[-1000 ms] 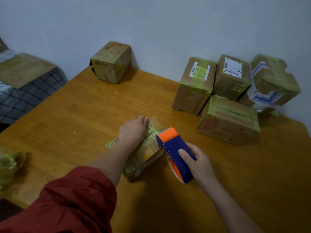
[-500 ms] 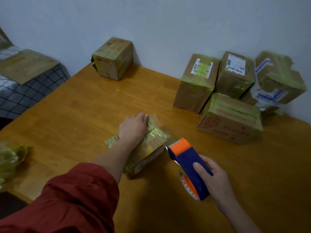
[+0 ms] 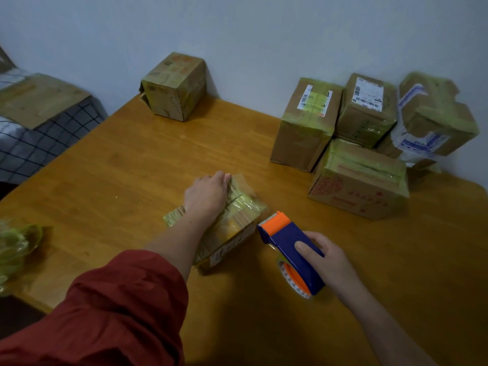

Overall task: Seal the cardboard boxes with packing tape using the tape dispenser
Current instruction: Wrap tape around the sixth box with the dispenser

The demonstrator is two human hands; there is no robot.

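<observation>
A small flat cardboard box (image 3: 232, 228) wrapped in yellowish tape lies on the wooden table (image 3: 132, 167) in front of me. My left hand (image 3: 207, 195) presses down flat on its top. My right hand (image 3: 327, 260) grips a blue and orange tape dispenser (image 3: 290, 247), held just right of the box's right end, its orange cutter end near the box corner. The tape roll shows beneath the dispenser body.
Several taped boxes (image 3: 356, 178) are stacked at the back right against the wall. One more box (image 3: 175, 85) stands at the back left. Crumpled tape (image 3: 15, 244) lies at the left table edge. A checked cloth with cardboard (image 3: 39, 122) is beyond the left side.
My right hand has pulled the dispenser off the box top, down and to the right, beside the box. My left hand stays pressed on the box.
</observation>
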